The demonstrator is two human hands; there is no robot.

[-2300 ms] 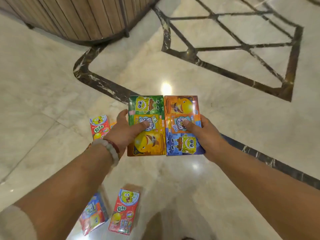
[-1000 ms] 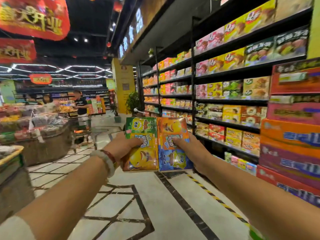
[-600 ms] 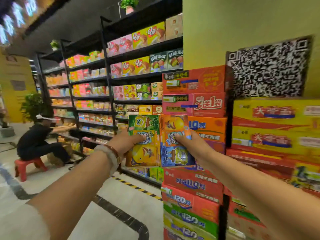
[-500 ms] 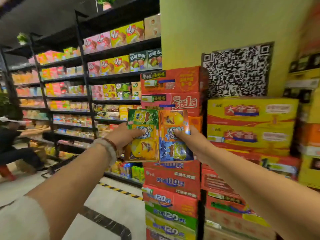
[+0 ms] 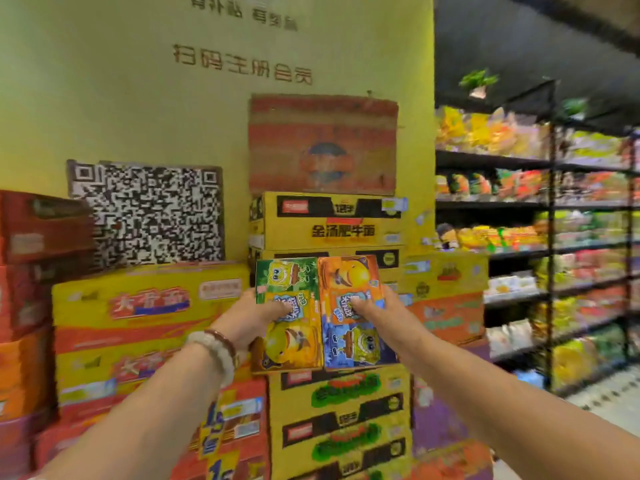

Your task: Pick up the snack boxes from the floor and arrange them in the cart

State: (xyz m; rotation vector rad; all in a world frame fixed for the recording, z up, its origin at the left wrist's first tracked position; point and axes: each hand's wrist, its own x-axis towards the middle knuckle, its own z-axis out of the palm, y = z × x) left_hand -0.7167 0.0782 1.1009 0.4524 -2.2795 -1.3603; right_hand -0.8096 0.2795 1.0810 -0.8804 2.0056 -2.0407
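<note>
A strip of pale floor shows at the lower right, at the foot of a black shelf rack. The rack's boards hold rows of blurred, bright snack packs, and a small green plant stands on its top board. Left of the rack, cartons are piled against a yellow wall.
</note>
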